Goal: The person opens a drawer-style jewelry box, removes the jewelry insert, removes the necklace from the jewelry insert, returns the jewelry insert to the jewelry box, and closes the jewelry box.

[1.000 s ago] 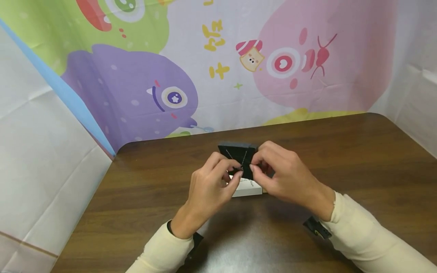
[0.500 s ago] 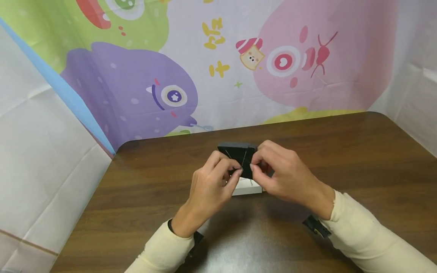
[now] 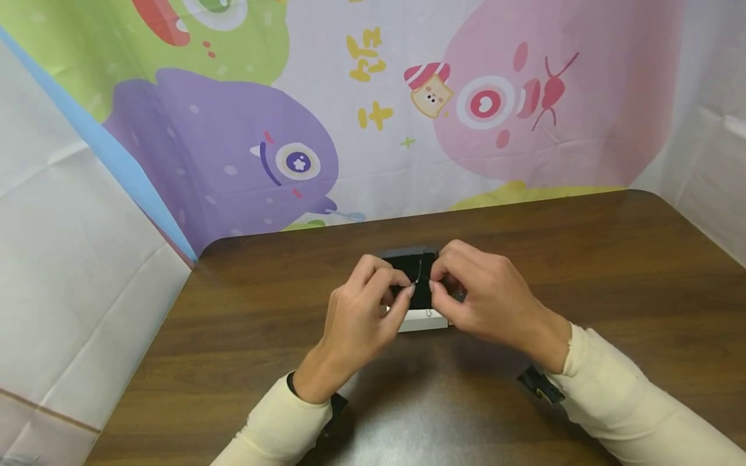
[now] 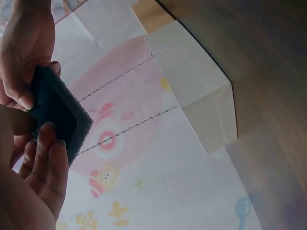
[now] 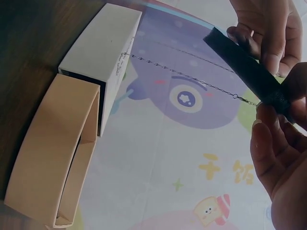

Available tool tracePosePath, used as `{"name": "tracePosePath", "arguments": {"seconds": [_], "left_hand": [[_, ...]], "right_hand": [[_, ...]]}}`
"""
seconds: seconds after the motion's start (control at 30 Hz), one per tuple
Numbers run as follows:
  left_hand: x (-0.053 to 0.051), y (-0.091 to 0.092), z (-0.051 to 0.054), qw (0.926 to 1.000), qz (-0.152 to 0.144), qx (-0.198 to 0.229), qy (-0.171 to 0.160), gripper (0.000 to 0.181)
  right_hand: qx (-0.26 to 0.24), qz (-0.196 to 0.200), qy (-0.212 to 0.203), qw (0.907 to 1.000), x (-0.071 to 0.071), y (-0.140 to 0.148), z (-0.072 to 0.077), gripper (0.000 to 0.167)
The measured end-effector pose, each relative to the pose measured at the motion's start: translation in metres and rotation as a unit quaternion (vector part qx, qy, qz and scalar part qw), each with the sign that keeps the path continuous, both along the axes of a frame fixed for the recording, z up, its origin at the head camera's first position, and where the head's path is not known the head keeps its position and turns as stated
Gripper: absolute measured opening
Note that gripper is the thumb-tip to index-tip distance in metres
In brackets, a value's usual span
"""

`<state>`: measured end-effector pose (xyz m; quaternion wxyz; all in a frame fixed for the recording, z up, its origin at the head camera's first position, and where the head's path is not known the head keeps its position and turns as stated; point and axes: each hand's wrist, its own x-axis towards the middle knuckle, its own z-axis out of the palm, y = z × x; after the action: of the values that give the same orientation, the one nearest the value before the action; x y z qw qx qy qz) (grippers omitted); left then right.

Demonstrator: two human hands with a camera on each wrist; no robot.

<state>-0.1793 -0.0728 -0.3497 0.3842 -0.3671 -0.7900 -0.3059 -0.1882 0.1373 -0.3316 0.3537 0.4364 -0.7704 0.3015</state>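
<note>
A black foam pad (image 3: 416, 294), of the kind found in a jewellery box, is held up between both hands. My left hand (image 3: 364, 317) pinches a thin chain necklace (image 3: 420, 268) between thumb and index finger at the pad's front. Its other fingers support the pad (image 4: 55, 108), as the left wrist view shows. My right hand (image 3: 495, 294) grips the pad's right edge between thumb and fingers. Two strands of the necklace (image 5: 182, 76) trail from the pad to the white box in both wrist views. Fingers hide part of the pad and the chain's pinched end.
Behind and below the pad, a white box (image 3: 422, 323) rests on the brown wooden table (image 3: 262, 336). Against it, in the right wrist view, lies a tan open-ended box sleeve (image 5: 53, 139). A cartoon-printed cloth (image 3: 384, 162) hangs beyond the table's far edge.
The pad has tipped, so its front faces the head camera more. Two strands showed on its front earlier; one now runs to my left fingertips. Both hands have barely moved.
</note>
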Motion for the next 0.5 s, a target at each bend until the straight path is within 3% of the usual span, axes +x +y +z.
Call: {"name": "tracePosePath", "arguments": {"seconds": [0.33,0.5], "left_hand": [[0.0008,0.0010,0.0013,0.9994,-0.029,0.016,0.008,0.009],[0.0010,0.0011,0.0009,0.9976,-0.054,0.041,-0.008,0.010]], "right_hand": [[0.022,-0.021,-0.005,0.9995,-0.0019,0.0010,-0.0016,0.005],[0.029,-0.029,-0.003,0.9991,-0.0023,0.0022,-0.0009,0.006]]}}
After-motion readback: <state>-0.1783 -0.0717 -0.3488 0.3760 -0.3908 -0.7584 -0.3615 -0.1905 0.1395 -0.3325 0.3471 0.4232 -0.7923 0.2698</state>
